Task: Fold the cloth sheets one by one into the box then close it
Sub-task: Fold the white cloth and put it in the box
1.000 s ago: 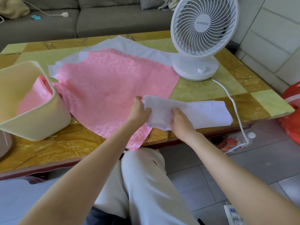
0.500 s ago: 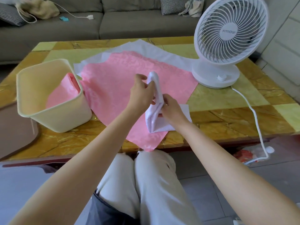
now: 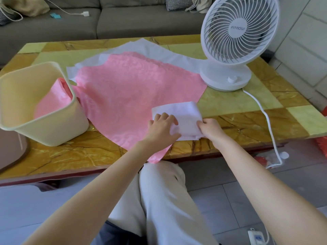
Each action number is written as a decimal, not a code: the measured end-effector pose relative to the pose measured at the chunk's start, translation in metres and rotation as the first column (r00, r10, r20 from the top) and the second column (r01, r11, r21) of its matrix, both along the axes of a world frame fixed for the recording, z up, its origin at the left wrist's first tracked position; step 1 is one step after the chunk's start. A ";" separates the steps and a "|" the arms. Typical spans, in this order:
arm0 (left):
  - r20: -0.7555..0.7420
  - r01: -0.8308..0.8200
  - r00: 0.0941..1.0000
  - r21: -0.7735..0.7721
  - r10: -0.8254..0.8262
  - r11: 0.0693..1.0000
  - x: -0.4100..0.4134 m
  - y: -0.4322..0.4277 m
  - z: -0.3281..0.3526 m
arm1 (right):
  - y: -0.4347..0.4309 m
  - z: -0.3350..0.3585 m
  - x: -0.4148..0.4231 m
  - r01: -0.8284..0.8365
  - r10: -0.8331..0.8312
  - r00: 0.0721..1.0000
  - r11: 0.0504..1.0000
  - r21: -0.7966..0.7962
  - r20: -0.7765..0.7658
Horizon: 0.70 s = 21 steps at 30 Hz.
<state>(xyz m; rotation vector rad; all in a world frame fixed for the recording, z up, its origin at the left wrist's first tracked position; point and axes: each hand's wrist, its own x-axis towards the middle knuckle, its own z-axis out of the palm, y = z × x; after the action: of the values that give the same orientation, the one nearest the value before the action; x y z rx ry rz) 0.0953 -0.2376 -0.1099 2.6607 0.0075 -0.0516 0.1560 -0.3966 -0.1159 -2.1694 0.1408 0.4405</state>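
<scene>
A small folded white cloth [image 3: 184, 114] lies near the table's front edge, partly on a spread pink cloth [image 3: 131, 96]. My left hand [image 3: 161, 127] presses flat on its left side. My right hand [image 3: 209, 129] pinches its lower right corner. A larger white sheet [image 3: 159, 50] lies under the pink cloth. To the left, a cream box [image 3: 58, 133] stands open with a folded pink cloth [image 3: 54, 99] inside. Its brown lid [image 3: 12, 152] shows at the left edge.
A white desk fan [image 3: 237, 38] stands at the table's right, its cord [image 3: 265, 119] trailing over the front edge to the floor. The tiled tabletop [image 3: 247, 124] is yellow and brown. A grey sofa [image 3: 106, 20] sits behind. My knees are below the table edge.
The long white strip was lifted and folded in half. It now lies flat as a small square under both hands. The camera view shifted left.
</scene>
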 end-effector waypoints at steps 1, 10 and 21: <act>-0.001 0.005 1.000 0.061 -0.004 0.998 -0.002 0.004 -0.002 | 0.000 -0.003 0.002 -0.012 0.013 1.000 1.000 -0.023 0.027; -0.005 0.118 0.993 0.206 -0.120 0.971 -0.009 0.015 -0.010 | 0.007 -0.010 0.005 -0.020 0.042 0.988 0.989 -0.150 0.148; -0.074 0.172 0.984 0.147 -0.163 0.974 -0.015 0.026 -0.016 | 0.042 0.007 0.034 -0.468 0.700 0.692 0.620 -0.630 0.174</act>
<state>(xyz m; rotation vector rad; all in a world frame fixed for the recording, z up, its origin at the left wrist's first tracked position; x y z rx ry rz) 0.0807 -0.2113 -0.1259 2.8055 -0.2011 -0.1959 0.1903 -0.3551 -0.1088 -2.8069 -0.8420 0.3187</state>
